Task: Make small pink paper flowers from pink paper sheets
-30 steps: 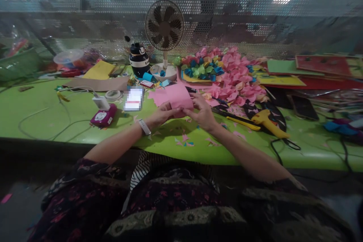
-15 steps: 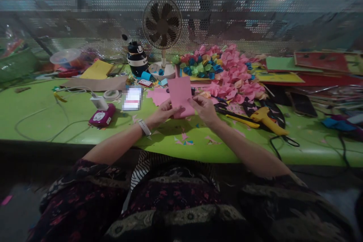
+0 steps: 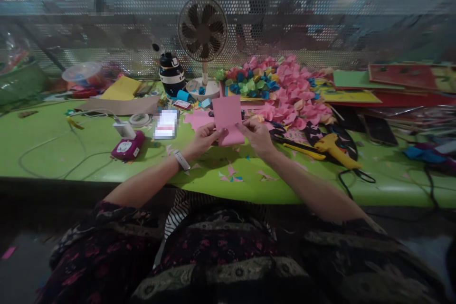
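I hold a pink paper sheet (image 3: pixel 228 116) upright above the green table (image 3: pixel 53 142), between both hands. My left hand (image 3: pixel 203 138) pinches its lower left edge, and a pale watch band (image 3: pixel 181 160) sits on that wrist. The lower right edge is pinched by my right hand (image 3: pixel 257 135). More pink paper (image 3: pixel 198 119) lies flat just behind the sheet. Small coloured paper scraps (image 3: pixel 231 175) lie on the table under my hands.
A heap of folded paper flowers (image 3: pixel 285 95), mostly pink, lies at back right. A yellow glue gun (image 3: pixel 335 148) and scissors (image 3: pixel 295 145) lie to the right. A small fan (image 3: pixel 203 38), a dark bottle (image 3: pixel 171 75), a pink device (image 3: pixel 128 146), a charger (image 3: pixel 124 128) with cables lie left.
The pink sheet, folded low over the table a second ago, now stands upright between both hands. My hands have shifted only slightly since half a second ago.
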Demonstrator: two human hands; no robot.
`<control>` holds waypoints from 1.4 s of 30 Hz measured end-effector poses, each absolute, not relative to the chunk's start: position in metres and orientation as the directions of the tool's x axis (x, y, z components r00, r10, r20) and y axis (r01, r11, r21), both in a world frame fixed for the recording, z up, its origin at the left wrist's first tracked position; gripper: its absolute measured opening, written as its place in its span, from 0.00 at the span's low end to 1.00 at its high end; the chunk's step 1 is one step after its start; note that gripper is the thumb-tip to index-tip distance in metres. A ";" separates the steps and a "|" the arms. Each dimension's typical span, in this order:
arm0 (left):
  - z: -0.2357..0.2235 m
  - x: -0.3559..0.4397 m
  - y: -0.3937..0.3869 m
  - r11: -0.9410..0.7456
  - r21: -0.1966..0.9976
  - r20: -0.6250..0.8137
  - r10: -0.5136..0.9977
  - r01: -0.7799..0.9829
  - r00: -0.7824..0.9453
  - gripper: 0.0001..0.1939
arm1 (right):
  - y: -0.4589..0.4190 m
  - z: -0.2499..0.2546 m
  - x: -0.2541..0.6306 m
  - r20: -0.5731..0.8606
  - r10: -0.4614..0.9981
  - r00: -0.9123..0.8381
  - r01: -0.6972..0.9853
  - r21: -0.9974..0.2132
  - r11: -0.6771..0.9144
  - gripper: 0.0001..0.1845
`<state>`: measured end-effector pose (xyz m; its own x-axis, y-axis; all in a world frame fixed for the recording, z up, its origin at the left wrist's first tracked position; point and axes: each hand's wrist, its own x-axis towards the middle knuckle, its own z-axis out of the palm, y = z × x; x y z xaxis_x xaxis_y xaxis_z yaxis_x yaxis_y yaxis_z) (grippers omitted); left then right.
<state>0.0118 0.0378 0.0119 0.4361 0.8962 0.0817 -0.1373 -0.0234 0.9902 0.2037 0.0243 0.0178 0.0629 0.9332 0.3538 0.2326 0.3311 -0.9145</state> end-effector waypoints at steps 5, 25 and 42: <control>0.011 0.012 0.038 -0.030 0.987 0.097 0.896 -0.159 0.434 0.15 | 0.025 0.016 0.203 0.370 0.926 0.073 0.224 -0.911 0.346 0.28; 0.009 0.012 0.039 -0.054 0.981 0.129 0.899 -0.187 0.418 0.21 | 0.028 0.015 0.205 0.381 0.922 0.074 0.171 -0.916 0.364 0.31; 0.008 0.012 0.040 -0.131 0.975 0.194 0.893 -0.178 0.406 0.14 | 0.023 0.019 0.202 0.400 0.915 0.052 0.211 -0.900 0.381 0.32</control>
